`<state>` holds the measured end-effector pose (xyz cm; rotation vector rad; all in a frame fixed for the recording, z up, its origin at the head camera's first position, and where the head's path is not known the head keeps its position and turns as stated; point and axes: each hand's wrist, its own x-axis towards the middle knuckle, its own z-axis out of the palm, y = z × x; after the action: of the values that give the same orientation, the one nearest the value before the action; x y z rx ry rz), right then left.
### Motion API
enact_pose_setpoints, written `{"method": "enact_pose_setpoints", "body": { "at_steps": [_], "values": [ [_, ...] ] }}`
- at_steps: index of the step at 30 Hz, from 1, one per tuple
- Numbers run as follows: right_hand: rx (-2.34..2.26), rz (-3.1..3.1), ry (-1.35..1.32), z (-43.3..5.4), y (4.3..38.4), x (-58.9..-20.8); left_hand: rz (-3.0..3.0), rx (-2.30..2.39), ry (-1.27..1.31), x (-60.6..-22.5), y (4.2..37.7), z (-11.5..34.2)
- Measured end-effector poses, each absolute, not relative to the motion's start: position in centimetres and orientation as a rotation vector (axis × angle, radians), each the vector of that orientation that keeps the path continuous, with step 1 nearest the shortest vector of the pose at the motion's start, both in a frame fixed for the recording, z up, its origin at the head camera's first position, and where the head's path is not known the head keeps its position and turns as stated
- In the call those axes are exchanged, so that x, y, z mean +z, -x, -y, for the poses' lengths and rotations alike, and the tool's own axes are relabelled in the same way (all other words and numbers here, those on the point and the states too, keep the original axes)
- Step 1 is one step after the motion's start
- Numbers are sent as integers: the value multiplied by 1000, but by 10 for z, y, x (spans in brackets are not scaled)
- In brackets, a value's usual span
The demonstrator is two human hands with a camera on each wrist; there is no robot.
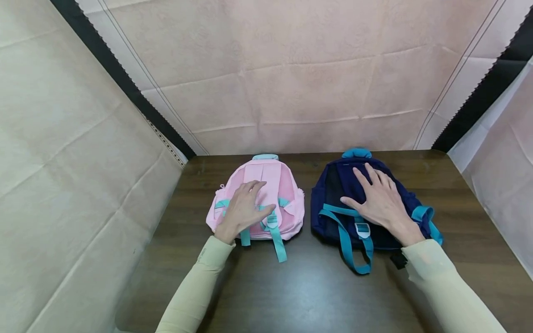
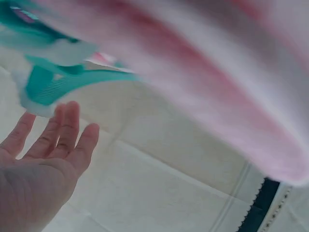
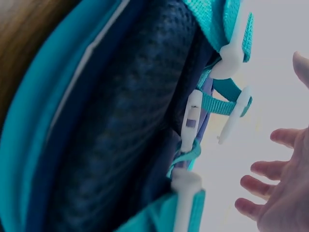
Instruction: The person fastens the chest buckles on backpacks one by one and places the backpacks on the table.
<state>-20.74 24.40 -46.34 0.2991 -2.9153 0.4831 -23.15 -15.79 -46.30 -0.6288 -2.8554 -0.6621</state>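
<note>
Two small backpacks lie side by side on the table, their strap sides facing up. My left hand (image 1: 243,208) is over the pink backpack (image 1: 293,215), with fingers extended. In the left wrist view, this left hand (image 2: 50,164) is close to a teal strap (image 2: 91,77); whether they touch I cannot tell. Over the navy backpack (image 1: 349,180) my right hand (image 1: 381,199) has its fingers spread. The right wrist view shows the right hand (image 3: 287,193) apart from the white buckle (image 3: 191,118) and dark mesh padding (image 3: 125,96). Neither hand grips anything.
Both backpacks stand near the back of a dark wooden table (image 1: 291,296). Loose turquoise straps (image 1: 350,249) hang toward the front. Pale fabric walls (image 1: 308,101) with black corner strips (image 1: 133,88) enclose the back and sides.
</note>
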Motion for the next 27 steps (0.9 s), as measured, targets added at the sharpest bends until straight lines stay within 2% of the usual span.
{"method": "enact_pose_setpoints", "body": {
  "at_steps": [13,27],
  "values": [
    [556,2749,-391,-260,184,-467,2725,-727,757,-463,221,119],
    [622,2771,-343,-283,161,-479,2679,-787,900,-465,211,76]
  ]
}}
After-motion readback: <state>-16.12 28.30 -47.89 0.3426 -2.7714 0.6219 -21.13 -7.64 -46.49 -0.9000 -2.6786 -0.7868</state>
